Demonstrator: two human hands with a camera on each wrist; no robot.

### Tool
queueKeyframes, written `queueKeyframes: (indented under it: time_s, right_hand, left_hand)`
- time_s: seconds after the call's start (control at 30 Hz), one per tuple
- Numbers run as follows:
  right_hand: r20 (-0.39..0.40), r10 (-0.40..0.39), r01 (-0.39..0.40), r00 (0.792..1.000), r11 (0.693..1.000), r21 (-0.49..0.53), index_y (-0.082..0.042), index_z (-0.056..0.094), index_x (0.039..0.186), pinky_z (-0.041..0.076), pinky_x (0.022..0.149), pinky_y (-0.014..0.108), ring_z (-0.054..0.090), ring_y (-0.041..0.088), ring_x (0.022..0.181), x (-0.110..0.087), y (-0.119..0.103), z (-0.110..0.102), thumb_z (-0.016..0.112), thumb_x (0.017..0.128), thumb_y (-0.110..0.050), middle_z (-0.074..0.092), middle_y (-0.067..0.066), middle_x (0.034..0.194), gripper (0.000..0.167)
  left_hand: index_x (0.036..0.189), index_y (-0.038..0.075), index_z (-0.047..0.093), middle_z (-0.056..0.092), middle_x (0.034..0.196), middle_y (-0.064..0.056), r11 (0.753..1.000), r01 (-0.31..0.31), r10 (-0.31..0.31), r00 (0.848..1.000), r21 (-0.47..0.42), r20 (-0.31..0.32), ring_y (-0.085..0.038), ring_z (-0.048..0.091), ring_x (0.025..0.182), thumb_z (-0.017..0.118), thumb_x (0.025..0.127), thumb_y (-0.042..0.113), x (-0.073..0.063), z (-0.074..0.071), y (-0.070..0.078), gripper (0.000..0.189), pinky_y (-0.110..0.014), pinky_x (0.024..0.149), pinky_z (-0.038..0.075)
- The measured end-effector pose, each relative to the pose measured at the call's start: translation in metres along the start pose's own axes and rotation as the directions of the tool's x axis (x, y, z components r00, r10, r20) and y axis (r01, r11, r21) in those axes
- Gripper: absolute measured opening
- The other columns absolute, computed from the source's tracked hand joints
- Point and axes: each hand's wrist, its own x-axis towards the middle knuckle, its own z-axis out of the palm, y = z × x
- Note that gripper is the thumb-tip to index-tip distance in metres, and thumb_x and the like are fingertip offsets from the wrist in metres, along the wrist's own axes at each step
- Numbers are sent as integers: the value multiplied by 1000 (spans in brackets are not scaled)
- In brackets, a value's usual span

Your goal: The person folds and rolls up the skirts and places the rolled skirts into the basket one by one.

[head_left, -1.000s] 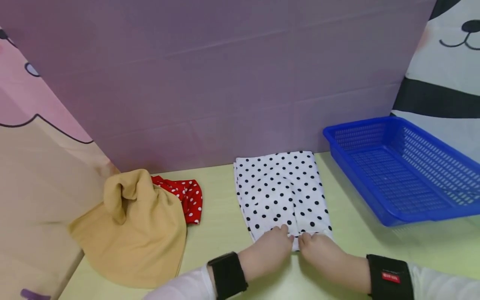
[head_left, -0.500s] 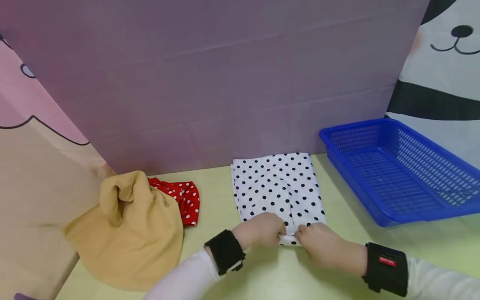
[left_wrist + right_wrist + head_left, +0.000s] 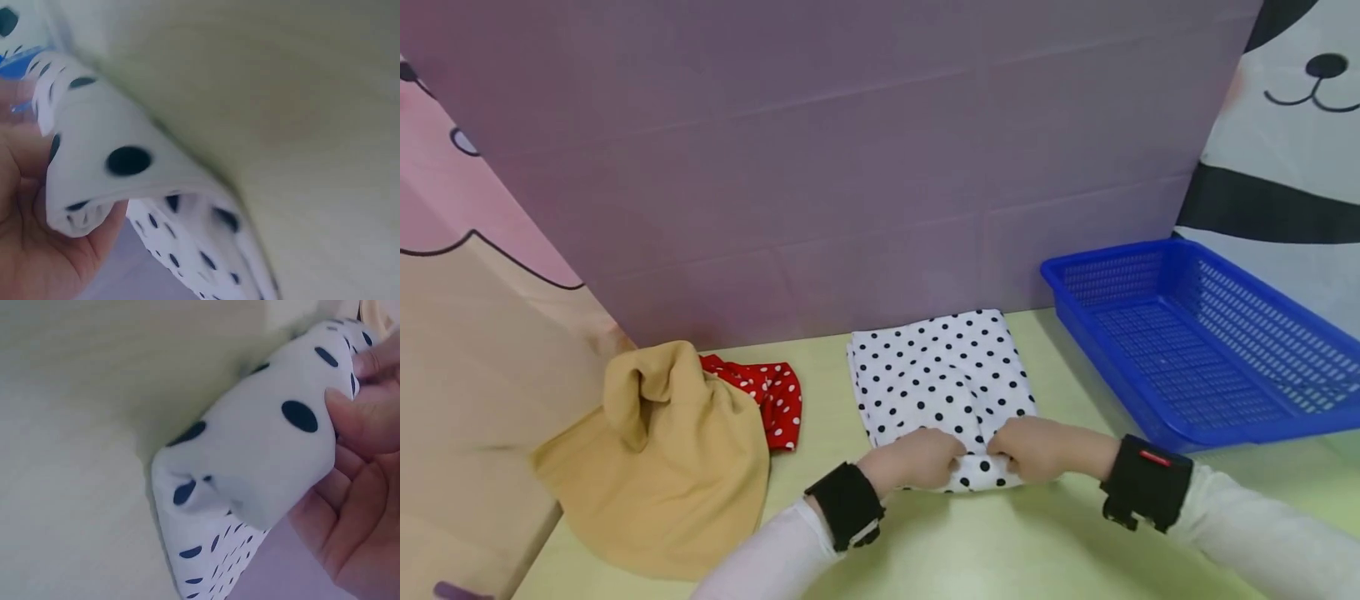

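Note:
A white cloth with black dots [image 3: 940, 383] lies folded into a rough rectangle on the table, its near edge turned up into a thick roll. My left hand [image 3: 917, 458] grips the left part of this roll, and my right hand [image 3: 1037, 450] holds it farther right. In the left wrist view, the rolled cloth [image 3: 125, 150] rests over the palm, with curled layers showing at its end. From the right wrist, the thumb [image 3: 359, 419] presses on the roll while the other fingers lie behind it.
A tan cloth [image 3: 692, 492] lies crumpled on the left, partly over a red cloth with white dots [image 3: 782, 408]. At the right stands a blue plastic basket [image 3: 1120, 367]. A purple-grey sheet [image 3: 865, 183] forms the wall behind the yellowish table [image 3: 940, 550].
Both hands have moved slightly away from me, turning the near edge into a thicker roll. The dotted cloth now sits a little farther left and is shorter front to back.

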Motion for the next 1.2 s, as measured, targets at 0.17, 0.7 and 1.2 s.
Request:
queueKeyframes:
  time_s: [0.17, 0.7, 1.2]
  right_hand:
    - [139, 44, -58, 989, 994, 98, -12, 52, 73, 30, 58, 20, 31, 3, 60, 6, 10, -9, 56, 79, 6, 32, -10, 65, 19]
    - [340, 180, -262, 923, 942, 211, -6, 65, 112, 45, 92, 41, 58, 18, 100, 24, 38, -20, 62, 86, -11, 65, 6, 108, 26]
    - [267, 265, -350, 927, 867, 355, -15, 53, 98, 36, 59, 24, 41, 10, 59, 32, 46, -17, 70, 80, -7, 45, -4, 66, 26]
  left_hand:
    - [87, 14, 56, 51, 68, 1, 999, 29, -30, 998, -14, -47, -11, 48, 62, 50, 96, 11, 2, 8, -3, 12, -20, 60, 41]
    - [111, 16, 62, 56, 100, 0, 813, 56, 101, 967, 580, -235, -13, 52, 87, 65, 84, 21, -1, 23, 18, 27, -22, 65, 46]
    - [74, 15, 65, 54, 72, 4, 779, 169, 14, 958, 604, -286, -7, 52, 62, 65, 78, 10, -4, 28, 32, 6, -19, 51, 43]
